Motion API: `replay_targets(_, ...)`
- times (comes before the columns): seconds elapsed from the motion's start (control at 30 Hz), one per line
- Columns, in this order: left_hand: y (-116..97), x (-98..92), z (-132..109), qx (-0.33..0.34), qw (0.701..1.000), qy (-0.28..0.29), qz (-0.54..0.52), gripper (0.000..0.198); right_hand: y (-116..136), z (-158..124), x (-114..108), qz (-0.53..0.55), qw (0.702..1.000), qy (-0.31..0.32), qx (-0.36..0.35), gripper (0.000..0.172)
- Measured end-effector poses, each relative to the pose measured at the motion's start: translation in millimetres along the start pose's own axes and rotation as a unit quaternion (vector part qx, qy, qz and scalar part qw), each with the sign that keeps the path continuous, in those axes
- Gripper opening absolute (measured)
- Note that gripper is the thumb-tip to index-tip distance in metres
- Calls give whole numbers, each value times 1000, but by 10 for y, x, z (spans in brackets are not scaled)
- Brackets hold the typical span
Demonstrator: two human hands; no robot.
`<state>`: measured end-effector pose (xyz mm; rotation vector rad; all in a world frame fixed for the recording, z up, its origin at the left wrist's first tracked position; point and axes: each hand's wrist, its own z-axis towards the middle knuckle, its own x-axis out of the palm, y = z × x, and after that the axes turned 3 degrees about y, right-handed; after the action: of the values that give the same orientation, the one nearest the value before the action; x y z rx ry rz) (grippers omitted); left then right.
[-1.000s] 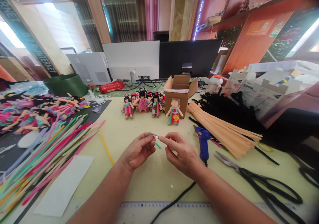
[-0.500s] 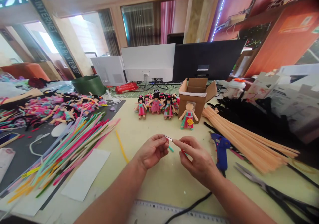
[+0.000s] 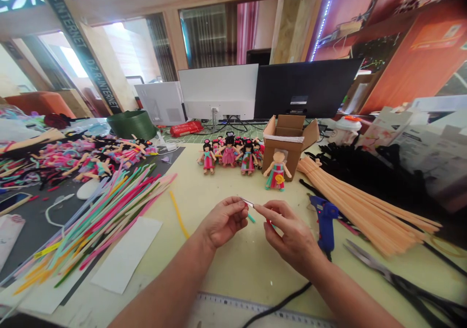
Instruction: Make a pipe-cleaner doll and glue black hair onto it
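Above the table (image 3: 226, 274), the left hand (image 3: 222, 223) and right hand (image 3: 288, 233) are pinching opposite ends of a short strip (image 3: 247, 202), its length running between their fingertips.

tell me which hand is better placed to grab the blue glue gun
Right. The right hand sits just beside the blue glue gun; the left hand is farther off, both pinching a small strip.

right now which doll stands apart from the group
The bare-headed doll leaning on the cardboard box; the other dolls have black hair and cluster left of it.
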<state>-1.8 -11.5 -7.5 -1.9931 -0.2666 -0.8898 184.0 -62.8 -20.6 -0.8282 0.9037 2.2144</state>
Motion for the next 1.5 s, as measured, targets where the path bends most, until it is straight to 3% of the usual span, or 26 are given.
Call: replay_targets(1.5,0,-16,1,0,1000,22,-2,7,-12,-13,0,0,1000,3,-4,47)
